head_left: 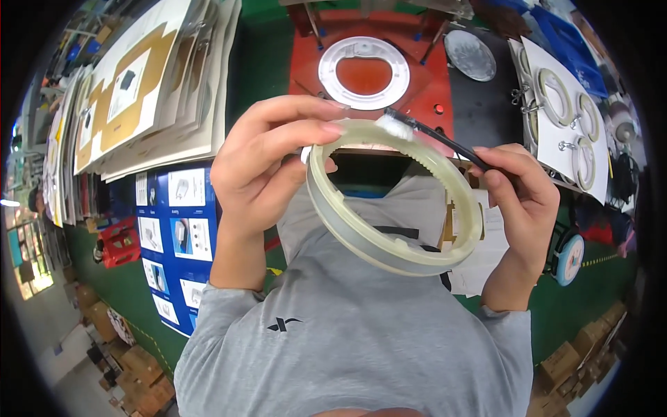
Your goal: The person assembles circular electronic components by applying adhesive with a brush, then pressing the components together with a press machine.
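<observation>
My left hand (267,153) grips the left rim of a large translucent cream plastic ring (389,260), with fingers on top and thumb inside. The ring has fine teeth along its inner wall and is held up, tilted, in front of my chest. Between the fingers of my right hand (517,194) is a slim black-handled brush (445,141). Its white tip (396,127) lies against the ring's far edge; whether the white is bristles or a coating on them, I cannot tell.
Beyond my hands, a white ring-shaped plate (365,104) lies on a red machine bed (302,83). A grey-white round lid (470,55) sits to its right. Several similar rings (554,94) rest on a white board (531,59) at the right. Stacked cardboard sheets (156,139) stand left.
</observation>
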Motion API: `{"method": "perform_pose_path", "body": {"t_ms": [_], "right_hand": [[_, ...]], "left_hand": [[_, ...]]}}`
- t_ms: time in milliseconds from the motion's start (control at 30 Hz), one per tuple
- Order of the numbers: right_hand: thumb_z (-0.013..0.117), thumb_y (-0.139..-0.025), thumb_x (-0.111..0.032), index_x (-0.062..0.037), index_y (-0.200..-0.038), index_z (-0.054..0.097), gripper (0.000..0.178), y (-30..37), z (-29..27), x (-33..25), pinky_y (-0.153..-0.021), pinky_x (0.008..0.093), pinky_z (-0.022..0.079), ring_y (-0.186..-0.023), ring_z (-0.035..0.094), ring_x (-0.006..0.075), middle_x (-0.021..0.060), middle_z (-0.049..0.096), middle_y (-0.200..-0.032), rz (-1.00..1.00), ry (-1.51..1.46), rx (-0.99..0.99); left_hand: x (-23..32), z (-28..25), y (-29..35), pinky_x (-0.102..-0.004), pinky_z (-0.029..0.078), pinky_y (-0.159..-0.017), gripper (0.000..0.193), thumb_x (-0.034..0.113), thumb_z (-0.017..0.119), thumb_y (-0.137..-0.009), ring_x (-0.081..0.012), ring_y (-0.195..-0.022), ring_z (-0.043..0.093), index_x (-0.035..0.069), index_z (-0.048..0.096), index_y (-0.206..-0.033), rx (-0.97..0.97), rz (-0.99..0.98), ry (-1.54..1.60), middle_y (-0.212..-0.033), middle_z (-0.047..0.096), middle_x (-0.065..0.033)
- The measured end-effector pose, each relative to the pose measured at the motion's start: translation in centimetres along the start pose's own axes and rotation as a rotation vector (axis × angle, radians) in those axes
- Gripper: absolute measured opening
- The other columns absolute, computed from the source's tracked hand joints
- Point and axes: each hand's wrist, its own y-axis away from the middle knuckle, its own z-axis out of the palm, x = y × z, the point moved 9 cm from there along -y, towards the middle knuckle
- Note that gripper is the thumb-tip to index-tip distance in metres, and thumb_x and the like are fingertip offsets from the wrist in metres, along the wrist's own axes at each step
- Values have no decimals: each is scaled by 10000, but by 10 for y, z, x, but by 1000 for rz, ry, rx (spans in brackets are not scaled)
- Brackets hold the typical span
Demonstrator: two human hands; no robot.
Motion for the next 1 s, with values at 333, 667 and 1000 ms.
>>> {"method": "perform_pose_path", "body": {"t_ms": [333, 667, 1000], "right_hand": [[716, -857, 103, 22, -1135, 758, 293, -18, 24, -28, -652, 271, 474, -801, 650, 175, 110, 718, -944, -213, 245, -86], [689, -828, 140, 35, -1116, 753, 313, -21, 36, -45, -694, 293, 531, -833, 676, 212, 137, 705, -948, -376, 332, -122], [663, -835, 129, 79, -1078, 694, 249, -1, 23, -87, -649, 274, 466, -761, 603, 210, 131, 611, -921, -184, 795, -290]], "left_hand": [[-5, -10, 9, -358, 596, -916, 343, -75, 772, -797, -326, -1076, 718, -35, 742, -1136, 98, -25, 141, -1216, 652, -222], [-5, -14, 15, -363, 608, -933, 335, -11, 817, -806, -306, -1070, 725, -38, 739, -1131, 156, -50, 199, -1219, 656, -208], [12, -10, 12, -332, 589, -835, 278, 15, 764, -804, -304, -1018, 743, -52, 745, -1073, -34, 27, -132, -1097, 745, -212]]}}
